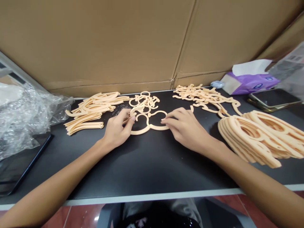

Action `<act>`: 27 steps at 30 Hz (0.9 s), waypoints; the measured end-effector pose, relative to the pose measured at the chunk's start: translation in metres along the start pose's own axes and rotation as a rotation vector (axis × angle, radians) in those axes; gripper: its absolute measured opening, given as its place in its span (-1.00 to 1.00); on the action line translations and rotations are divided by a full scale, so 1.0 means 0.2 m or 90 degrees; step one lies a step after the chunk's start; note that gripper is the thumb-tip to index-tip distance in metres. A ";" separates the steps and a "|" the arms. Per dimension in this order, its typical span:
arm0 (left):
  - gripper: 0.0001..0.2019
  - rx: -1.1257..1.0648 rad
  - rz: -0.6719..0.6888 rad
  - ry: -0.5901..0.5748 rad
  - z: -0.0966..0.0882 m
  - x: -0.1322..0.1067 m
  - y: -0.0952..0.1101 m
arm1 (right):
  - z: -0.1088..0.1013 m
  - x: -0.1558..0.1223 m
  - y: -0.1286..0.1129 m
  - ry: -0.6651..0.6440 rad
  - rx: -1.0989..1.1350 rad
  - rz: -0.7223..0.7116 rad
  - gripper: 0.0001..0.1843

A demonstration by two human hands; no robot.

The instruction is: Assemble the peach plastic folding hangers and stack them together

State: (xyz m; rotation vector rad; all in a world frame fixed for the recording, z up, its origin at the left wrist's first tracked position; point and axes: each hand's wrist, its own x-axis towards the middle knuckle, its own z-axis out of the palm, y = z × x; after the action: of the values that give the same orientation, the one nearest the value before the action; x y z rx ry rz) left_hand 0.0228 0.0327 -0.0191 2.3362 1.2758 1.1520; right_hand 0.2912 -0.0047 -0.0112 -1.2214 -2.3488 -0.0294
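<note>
In the middle of the dark table lies a double-curved beige piece point(149, 126), two round loops meeting at a centre point, much like part of a plastic hanger. My left hand point(118, 126) is closed at its left end, with a small beige hook piece point(137, 110) between thumb and fingers. My right hand point(186, 128) is closed with its fingertips on the right loop. Just behind them sits a loose pile of small beige hooks point(144, 99). Fingers partly hide both ends of the double-curved piece.
Long beige strips point(92, 109) are heaped at left, more curved pieces point(204, 95) at back right. Stacked flat beige hangers point(251, 133) fill the right. Around them are bubble wrap point(26, 117), a dark tablet-like device point(21, 167), a tissue pack point(251, 82), a phone point(275, 98) and cardboard point(106, 44).
</note>
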 end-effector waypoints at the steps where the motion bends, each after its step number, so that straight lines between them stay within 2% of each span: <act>1: -0.86 0.000 -0.009 -0.017 0.00 0.00 0.00 | 0.00 0.00 0.00 0.004 -0.001 0.012 -0.71; 5: -0.86 -0.006 -0.004 -0.060 0.00 0.00 0.01 | 0.04 0.01 -0.04 -0.006 0.043 0.046 -0.68; 12: -0.86 -0.012 0.023 -0.064 0.01 -0.01 0.00 | 0.10 0.06 -0.15 -0.031 0.013 0.097 -0.56; 15: -0.84 0.002 0.041 -0.059 0.01 -0.02 0.00 | 0.13 0.09 -0.16 -0.050 0.043 0.077 -0.64; 20: -0.77 -0.009 0.050 -0.060 0.02 -0.02 -0.01 | 0.17 0.09 -0.14 -0.008 0.145 0.090 -0.80; 27: -0.82 -0.026 0.033 -0.009 0.00 -0.01 0.00 | 0.15 0.07 -0.11 0.024 0.233 0.147 -0.80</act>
State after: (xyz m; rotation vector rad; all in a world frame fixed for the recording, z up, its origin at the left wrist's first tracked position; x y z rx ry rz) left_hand 0.0235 0.0309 -0.0202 2.3568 1.1826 1.1640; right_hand 0.2549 -0.0007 -0.0268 -1.2786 -2.0483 0.4309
